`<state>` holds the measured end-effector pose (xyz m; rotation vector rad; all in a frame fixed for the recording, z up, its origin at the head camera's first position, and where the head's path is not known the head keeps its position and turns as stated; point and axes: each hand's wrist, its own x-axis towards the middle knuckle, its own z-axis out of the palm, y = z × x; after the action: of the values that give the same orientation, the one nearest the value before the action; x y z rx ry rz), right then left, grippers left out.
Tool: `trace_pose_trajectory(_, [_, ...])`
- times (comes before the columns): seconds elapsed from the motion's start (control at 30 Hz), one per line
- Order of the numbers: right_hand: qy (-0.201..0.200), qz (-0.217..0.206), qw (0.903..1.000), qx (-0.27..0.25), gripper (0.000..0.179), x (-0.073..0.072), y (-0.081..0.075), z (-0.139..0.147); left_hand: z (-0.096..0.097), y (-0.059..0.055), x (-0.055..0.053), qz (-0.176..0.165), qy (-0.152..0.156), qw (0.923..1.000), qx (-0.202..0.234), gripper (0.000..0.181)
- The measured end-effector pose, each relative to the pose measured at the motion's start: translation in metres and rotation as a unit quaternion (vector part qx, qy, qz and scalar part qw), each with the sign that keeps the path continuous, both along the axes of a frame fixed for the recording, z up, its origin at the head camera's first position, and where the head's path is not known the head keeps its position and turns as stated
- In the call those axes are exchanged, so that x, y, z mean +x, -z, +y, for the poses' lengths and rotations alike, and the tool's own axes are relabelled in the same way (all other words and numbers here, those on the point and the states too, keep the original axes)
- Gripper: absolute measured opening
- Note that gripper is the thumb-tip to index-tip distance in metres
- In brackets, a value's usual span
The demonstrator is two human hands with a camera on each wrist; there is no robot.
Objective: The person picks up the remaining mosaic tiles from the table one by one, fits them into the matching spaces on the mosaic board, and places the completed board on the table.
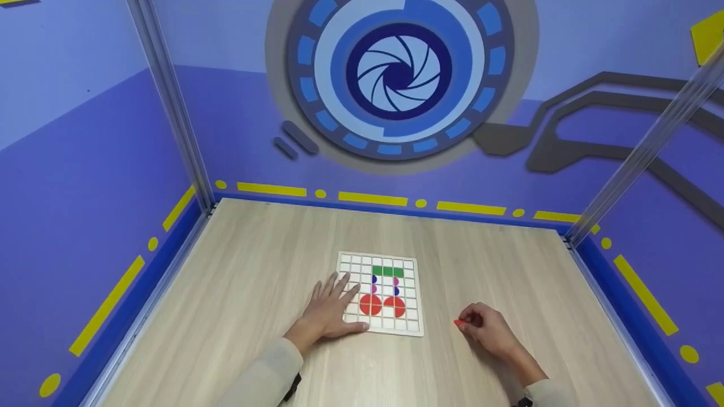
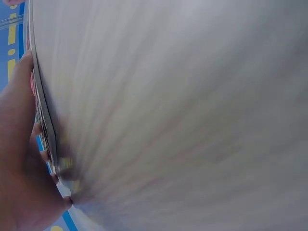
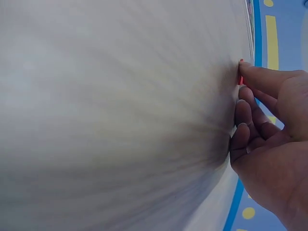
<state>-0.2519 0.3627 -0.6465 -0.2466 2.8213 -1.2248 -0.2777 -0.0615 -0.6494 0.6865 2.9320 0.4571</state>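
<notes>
A white board with a square grid (image 1: 411,324) lies flat on the table. Green pieces (image 1: 388,271) form a bar near its far side, and small blue and pink half rounds sit below them. Nearer to me, red pieces make one full circle (image 1: 366,302) and another circle lacking its lower left quarter. My left hand (image 1: 327,312) rests with fingers spread over the board's left edge, its thumb at the near edge. To the right of the board, my right hand (image 1: 491,329) pinches a small red piece (image 3: 241,79) between thumb and fingertips, low over the tabletop; the fingers partly hide it.
The light wood-grain table (image 1: 254,254) is enclosed by blue printed panels (image 1: 226,124) at the back and both sides. Metal posts (image 1: 175,107) stand at the back corners. Grey sleeves (image 1: 266,373) cover both forearms.
</notes>
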Motion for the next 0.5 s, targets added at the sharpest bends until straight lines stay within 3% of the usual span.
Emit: trace_pose_trajectory(0.5, [0.043,-0.013,0.9986,-0.027,0.007,-0.002,-0.004,-0.016,0.000,-0.003,0.001,-0.025,-0.003,0.9996,0.014,0.102])
